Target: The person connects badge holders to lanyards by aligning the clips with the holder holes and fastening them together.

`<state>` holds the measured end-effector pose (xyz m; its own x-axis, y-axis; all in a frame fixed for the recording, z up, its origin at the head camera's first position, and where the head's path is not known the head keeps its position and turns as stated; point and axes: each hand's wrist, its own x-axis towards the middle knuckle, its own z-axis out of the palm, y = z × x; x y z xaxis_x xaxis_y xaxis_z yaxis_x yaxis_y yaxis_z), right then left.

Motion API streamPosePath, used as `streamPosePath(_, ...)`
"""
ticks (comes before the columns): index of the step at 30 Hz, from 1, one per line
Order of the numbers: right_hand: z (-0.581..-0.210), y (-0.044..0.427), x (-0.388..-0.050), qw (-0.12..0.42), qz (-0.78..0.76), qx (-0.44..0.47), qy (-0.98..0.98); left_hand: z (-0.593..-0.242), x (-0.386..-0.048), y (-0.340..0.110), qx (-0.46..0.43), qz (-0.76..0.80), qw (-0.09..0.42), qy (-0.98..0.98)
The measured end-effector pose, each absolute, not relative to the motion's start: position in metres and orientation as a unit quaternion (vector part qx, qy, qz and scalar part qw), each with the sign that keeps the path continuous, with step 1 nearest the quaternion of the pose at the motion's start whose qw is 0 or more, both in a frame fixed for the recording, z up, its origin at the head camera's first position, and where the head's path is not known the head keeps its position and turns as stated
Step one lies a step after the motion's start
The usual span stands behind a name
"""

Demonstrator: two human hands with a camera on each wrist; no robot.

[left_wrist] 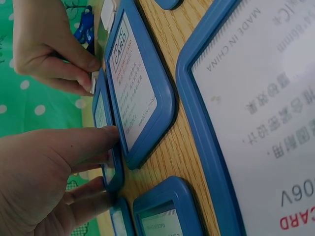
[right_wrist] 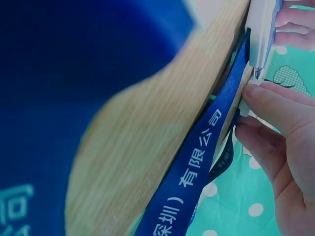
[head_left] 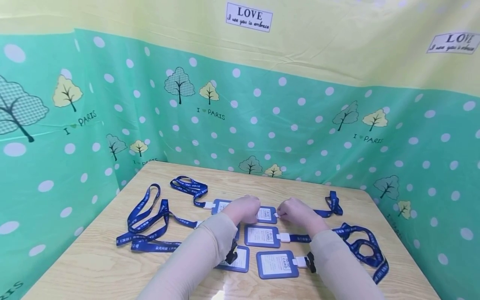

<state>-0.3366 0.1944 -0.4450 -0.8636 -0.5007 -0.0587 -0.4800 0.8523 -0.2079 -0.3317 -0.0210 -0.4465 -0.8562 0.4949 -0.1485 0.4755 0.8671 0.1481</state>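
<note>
My left hand [head_left: 245,209] is at the far row on the table, its thumb and fingers pinching the left end of a blue-framed ID badge holder [head_left: 267,214]. At that holder's other end, my right hand [head_left: 296,211] pinches the white clip [head_left: 276,215] between thumb and forefinger; the right wrist view shows this grip on the clip [right_wrist: 244,107] closely. From the clip a dark blue lanyard [head_left: 326,212] with white lettering runs off to the right. Nearer lie a second badge holder [head_left: 261,236] and a third [head_left: 277,264], flat with their white clips pointing right.
On the left, a far badge holder [head_left: 220,206] and a near one [head_left: 241,260] lie partly behind my left arm. Loosely looped blue lanyards [head_left: 150,227] spread over the left side of the wooden table [head_left: 93,254], others [head_left: 369,250] on the right. A patterned curtain [head_left: 240,121] hangs behind.
</note>
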Motion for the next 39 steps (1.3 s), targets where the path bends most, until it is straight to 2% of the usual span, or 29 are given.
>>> streamPosePath(18,-0.4409,0.1919,-0.3382,0.077,-0.091,-0.251,0.961,-0.4437,-0.3299,-0.0220,0.252,0.060,0.090,0.962)
streamPosePath(39,-0.4411,0.1911,-0.3401,0.074,-0.089,-0.252,0.961,-0.4438,-0.3302,-0.0217,0.256,0.054,0.085,0.961)
